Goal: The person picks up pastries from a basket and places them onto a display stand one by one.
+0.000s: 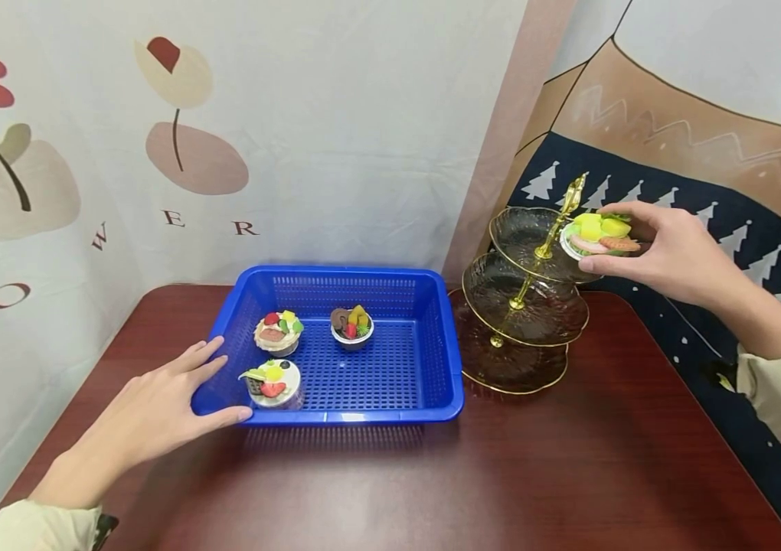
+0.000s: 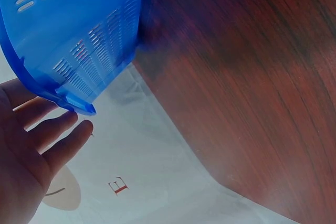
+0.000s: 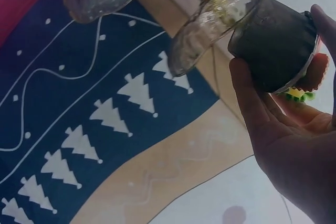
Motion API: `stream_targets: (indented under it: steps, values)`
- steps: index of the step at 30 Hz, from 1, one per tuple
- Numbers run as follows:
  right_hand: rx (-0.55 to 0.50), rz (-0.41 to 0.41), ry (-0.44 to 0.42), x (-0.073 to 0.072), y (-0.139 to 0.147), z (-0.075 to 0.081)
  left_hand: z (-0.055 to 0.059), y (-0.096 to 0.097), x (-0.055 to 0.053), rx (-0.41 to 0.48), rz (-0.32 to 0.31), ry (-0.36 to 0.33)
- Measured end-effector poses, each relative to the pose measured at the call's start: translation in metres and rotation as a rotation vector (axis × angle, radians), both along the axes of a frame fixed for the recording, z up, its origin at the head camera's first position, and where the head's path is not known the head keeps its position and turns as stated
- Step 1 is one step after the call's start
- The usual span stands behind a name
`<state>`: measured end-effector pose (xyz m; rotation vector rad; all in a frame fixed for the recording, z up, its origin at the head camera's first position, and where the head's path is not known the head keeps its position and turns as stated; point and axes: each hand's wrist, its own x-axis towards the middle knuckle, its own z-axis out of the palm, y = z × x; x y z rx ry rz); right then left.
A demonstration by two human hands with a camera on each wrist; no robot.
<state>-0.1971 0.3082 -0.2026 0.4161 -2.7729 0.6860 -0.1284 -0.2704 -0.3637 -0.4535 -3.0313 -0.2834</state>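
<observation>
My right hand (image 1: 673,249) pinches a toy cupcake (image 1: 597,233) with yellow fruit and a biscuit piece on top, beside the top tier of a three-tier cake stand (image 1: 524,337). From below, the right wrist view shows the cupcake's dark cup (image 3: 273,43) between thumb and fingers, near the stand's clear plate (image 3: 191,40). My left hand (image 1: 156,409) rests at the left rim of a blue plastic basket (image 1: 363,417), fingers spread and fairly straight. Inside the basket are a cream cupcake (image 1: 278,334), a chocolate-topped cupcake (image 1: 352,327) and a white-topped cupcake (image 1: 275,383).
Basket and stand share a dark red wooden table (image 1: 501,474). A light flower-print cloth (image 1: 335,138) hangs behind the basket, and a tree-print cloth (image 1: 707,153) hangs behind the stand. A gold handle (image 1: 573,195) rises from the stand's centre.
</observation>
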Motion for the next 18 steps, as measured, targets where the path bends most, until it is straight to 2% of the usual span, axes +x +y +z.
stream_targets:
  steps: [6,18]
  values:
    - [0.048,-0.026,0.000,-0.011,0.003,-0.006,0.000,-0.001,0.001,-0.002,0.002,-0.011]
    - [0.050,-0.041,-0.097,-0.024,0.003,-0.016,0.000,0.000,0.001,-0.010,0.005,-0.008]
